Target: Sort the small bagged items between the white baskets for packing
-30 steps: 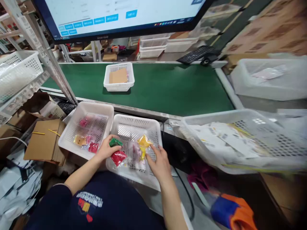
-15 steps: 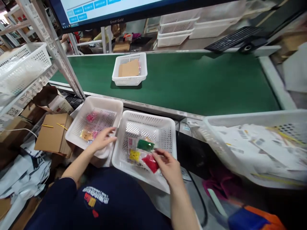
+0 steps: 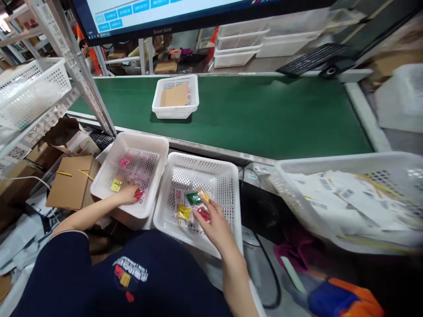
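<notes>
My left hand [image 3: 127,193] is down in the left white basket [image 3: 99,187], its fingers closed at a small red packet [image 3: 139,195] in clear plastic. Beside its wrist lies a yellow packet [image 3: 116,185]; pink packets [image 3: 125,161] lie farther back. Over the right white basket [image 3: 223,169] is my right hand [image 3: 216,222], thumb and fingers apart. Its thumb reaches over a red packet [image 3: 204,215], partly covered, and its fingertips are near an orange packet [image 3: 204,194]. A green packet [image 3: 193,198] and a yellow bag [image 3: 184,212] lie to the left on a printed sheet.
Behind the baskets runs a green conveyor belt [image 3: 264,114] carrying a small white basket [image 3: 158,112] with cardboard. A large basket of white papers [image 3: 337,198] stands at right. Folded cardboard [image 3: 69,185] is at left. A monitor [image 3: 198,26] hangs above.
My left hand has moved down into the left basket among the packets. My right hand has shifted left, and the red packet under it now lies farther back, partly covered.
</notes>
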Available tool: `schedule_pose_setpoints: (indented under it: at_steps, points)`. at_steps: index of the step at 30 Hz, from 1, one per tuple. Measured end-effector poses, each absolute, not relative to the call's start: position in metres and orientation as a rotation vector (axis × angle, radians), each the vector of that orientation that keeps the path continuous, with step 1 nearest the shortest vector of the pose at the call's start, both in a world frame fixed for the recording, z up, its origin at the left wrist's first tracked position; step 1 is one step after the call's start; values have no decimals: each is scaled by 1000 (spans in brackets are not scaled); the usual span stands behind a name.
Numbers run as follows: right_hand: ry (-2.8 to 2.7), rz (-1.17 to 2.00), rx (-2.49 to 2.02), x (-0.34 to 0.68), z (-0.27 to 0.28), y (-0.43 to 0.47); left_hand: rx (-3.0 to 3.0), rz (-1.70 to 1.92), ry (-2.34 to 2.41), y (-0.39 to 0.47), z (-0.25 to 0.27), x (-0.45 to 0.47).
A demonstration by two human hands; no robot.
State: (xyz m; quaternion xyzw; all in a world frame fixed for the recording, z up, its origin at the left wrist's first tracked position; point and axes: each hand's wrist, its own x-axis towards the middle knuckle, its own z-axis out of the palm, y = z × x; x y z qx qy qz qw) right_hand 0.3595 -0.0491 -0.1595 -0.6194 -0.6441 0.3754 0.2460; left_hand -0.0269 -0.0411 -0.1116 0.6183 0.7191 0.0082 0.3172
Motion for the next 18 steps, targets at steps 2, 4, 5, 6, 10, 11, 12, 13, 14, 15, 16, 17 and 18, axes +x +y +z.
schedule_pose_setpoints:
  at_steps: [2,4,5,6,10,11,12,13,14,15,16,17,18]
  points:
    - [-1706,1026,-1696,366,-161,-56,1612,150,1901,-37,-108,-33]
    - [-1620,1069,-1680,372,-159,-62,1584,305,1910,-31,-102,-41]
    - [-1566,1106,-1651,374,-157,-65,1575,376,1919,-28,-98,-43]
    - [-1512,1149,-1607,373,-153,-67,1547,473,1919,-25,-93,-43]
    - [-1328,1358,-1381,348,-125,-66,1113,1082,1548,-22,-73,-13]
    - [-1285,1437,-1309,337,-116,-64,1010,1167,1407,-23,-70,2]
    - [-1238,1527,-1233,326,-108,-61,970,1196,1304,-24,-67,19]
    - [-1190,1614,-1162,314,-101,-58,1005,1179,1255,-26,-64,36]
    - [-1147,1680,-1110,304,-95,-55,1080,1148,1241,-27,-63,52]
    - [-1108,1710,-1084,296,-91,-53,1165,1119,1239,-29,-62,67]
    - [-1072,1707,-1081,290,-88,-51,1240,1098,1231,-31,-61,78]
    - [-1042,1682,-1091,286,-86,-49,1292,1084,1207,-33,-61,87]
    - [-1019,1642,-1102,285,-85,-49,1318,1069,1162,-36,-62,93]
